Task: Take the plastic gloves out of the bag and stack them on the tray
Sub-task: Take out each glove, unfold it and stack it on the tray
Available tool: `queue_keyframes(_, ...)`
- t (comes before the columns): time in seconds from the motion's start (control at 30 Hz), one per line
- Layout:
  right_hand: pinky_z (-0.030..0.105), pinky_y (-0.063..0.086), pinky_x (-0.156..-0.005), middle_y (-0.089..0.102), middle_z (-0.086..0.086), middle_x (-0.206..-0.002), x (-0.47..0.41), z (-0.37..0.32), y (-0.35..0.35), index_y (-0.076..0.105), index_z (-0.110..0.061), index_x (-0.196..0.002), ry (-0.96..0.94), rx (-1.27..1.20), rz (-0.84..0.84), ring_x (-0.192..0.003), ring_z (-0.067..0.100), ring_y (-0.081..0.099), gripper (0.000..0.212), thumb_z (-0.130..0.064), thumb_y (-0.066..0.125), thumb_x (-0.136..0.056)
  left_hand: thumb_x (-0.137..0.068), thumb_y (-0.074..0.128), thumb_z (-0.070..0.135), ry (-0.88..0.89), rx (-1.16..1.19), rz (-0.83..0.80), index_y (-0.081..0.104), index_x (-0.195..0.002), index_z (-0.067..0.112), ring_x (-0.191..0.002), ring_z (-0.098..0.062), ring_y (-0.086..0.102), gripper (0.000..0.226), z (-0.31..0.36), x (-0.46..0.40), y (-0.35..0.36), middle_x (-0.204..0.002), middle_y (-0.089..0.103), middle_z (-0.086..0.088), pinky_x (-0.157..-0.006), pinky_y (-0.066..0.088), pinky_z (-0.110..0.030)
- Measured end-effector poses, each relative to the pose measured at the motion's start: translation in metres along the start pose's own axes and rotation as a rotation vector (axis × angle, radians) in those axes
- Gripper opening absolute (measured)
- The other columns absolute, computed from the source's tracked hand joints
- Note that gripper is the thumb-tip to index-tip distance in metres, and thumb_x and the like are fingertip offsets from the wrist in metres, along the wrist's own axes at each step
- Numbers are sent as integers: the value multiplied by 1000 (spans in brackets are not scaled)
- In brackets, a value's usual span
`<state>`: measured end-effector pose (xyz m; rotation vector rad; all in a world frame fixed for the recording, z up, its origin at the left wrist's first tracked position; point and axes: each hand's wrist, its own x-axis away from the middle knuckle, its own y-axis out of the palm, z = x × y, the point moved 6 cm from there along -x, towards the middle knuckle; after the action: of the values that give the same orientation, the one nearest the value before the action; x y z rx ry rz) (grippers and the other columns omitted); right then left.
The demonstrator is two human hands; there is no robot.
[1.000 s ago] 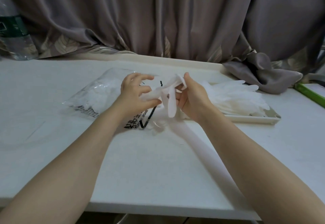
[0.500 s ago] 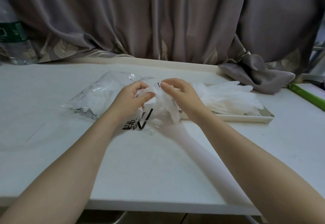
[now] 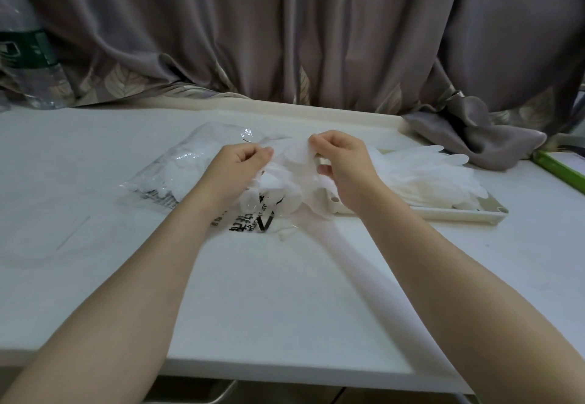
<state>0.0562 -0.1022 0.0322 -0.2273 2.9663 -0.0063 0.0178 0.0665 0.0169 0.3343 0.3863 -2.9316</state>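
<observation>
A clear plastic bag with black print lies on the white table left of centre, with white gloves inside. My left hand and my right hand each pinch an edge of one thin white plastic glove, held between them just above the bag's mouth. To the right sits a cream tray carrying a stack of white gloves, their fingers pointing to the far right.
A clear water bottle with a green label stands at the far left. Grey curtain drapes behind the table, and a fold of it lies on the table behind the tray. A green-edged object sits at the right edge.
The glove hung loosely from my hands a second ago. Both hands now pinch it and have drawn apart, stretching it flat.
</observation>
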Motion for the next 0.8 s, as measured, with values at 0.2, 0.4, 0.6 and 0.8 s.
queue_keyframes(0.2, 19, 57, -62, 58, 10, -77, 0, 24, 8, 51, -1, -79, 265, -416, -47, -60, 14, 66, 17, -5, 49, -95, -82, 53, 54, -263, 584, -29, 54, -64, 19, -48, -9, 49, 39, -8, 2, 3, -56, 55, 6, -63, 47, -21)
queue_keyframes(0.4, 27, 55, -85, 65, 16, -102, 0, 23, 13, 62, -3, -90, 174, -28, -143, -87, 18, 69, 23, -21, 73, -80, -74, 71, 19, -180, 746, -177, 65, -101, 22, -75, -11, 68, 27, -1, 5, 13, -82, 68, 2, -66, 56, -25)
queue_keyframes(0.6, 8, 39, -49, 61, -5, -75, 9, 1, 11, 70, -10, -92, 46, 453, -145, -69, 10, 56, 14, -6, 66, -80, -89, 54, -4, -206, 403, -67, 60, -106, 20, -59, -2, 59, 30, -11, 2, 10, -82, 59, 3, -50, 45, -13)
queue_keyframes(0.8, 14, 36, -66, 66, -6, -88, 17, -31, 0, 71, -13, -91, -330, 895, -158, -80, 9, 54, 23, -3, 54, -80, -91, 34, -12, -358, 538, 61, 62, -85, 14, -58, -11, 55, 39, -15, 2, 19, -84, 55, -5, -46, 46, -17)
